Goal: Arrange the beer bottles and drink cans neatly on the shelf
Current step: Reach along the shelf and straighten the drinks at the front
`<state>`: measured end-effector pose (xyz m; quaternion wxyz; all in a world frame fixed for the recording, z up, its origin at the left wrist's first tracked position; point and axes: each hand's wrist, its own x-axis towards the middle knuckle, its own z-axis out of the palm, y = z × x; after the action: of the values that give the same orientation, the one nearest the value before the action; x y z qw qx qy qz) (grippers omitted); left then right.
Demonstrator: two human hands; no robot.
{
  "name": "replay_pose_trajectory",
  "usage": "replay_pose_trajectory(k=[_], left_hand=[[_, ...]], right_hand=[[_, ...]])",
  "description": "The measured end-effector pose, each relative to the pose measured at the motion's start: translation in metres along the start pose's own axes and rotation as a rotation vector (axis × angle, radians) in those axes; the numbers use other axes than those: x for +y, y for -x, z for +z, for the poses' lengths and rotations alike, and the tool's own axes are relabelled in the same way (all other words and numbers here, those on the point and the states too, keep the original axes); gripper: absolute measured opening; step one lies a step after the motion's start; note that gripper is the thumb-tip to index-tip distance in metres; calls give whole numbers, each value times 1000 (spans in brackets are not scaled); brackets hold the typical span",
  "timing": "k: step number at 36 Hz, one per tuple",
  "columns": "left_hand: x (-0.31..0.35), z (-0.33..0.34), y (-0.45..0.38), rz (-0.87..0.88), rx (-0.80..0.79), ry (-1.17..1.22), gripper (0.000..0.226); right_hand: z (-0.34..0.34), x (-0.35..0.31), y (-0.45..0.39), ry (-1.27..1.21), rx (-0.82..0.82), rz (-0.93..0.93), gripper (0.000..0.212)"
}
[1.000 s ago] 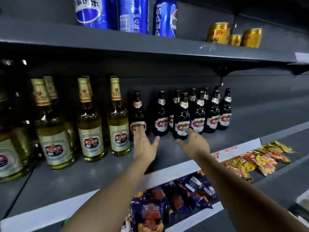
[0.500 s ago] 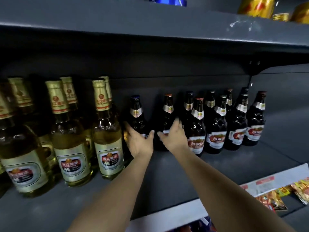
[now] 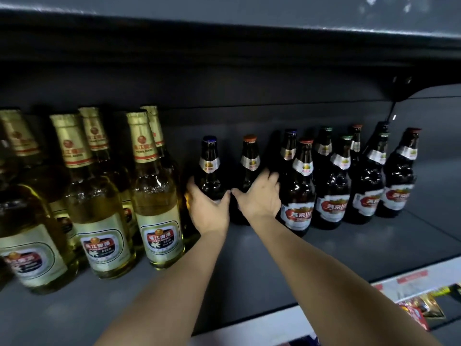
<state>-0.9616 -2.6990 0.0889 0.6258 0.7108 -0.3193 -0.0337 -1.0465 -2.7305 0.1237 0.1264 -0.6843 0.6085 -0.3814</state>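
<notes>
On the dark grey shelf (image 3: 249,265) stand two groups of beer bottles. At the left are several tall clear bottles of yellow beer (image 3: 159,196) with gold foil necks. To their right stand several dark brown bottles (image 3: 331,186) with red and white labels. My left hand (image 3: 208,211) grips the body of the dark bottle with the blue cap (image 3: 209,166). My right hand (image 3: 260,196) grips the neighbouring dark bottle with the orange cap (image 3: 250,161). Both bottles stand upright, and my hands hide their labels.
The upper shelf's underside (image 3: 224,33) hangs low over the bottle tops. A white price strip (image 3: 409,280) edges the shelf front at the right. Colourful snack packets (image 3: 424,310) lie on the shelf below, at the lower right.
My head has come closer to the shelf. Both hands reached forward from the shelf front and closed round the two leftmost dark bottles.
</notes>
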Motion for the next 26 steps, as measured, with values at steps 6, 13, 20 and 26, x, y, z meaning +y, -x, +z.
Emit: replay_pose_trajectory(k=[6, 13, 20, 26], left_hand=[[6, -7, 18, 29, 56, 28, 87], [25, -27, 66, 65, 81, 57, 84], [50, -58, 128, 113, 104, 71, 80], [51, -112, 165, 41, 233, 151, 72]], right_hand=[[-17, 6, 27, -36, 16, -49, 84], [-55, 29, 61, -79, 26, -103, 86], [-103, 56, 97, -129, 16, -189, 83], [-129, 40, 143, -193, -70, -308, 80]])
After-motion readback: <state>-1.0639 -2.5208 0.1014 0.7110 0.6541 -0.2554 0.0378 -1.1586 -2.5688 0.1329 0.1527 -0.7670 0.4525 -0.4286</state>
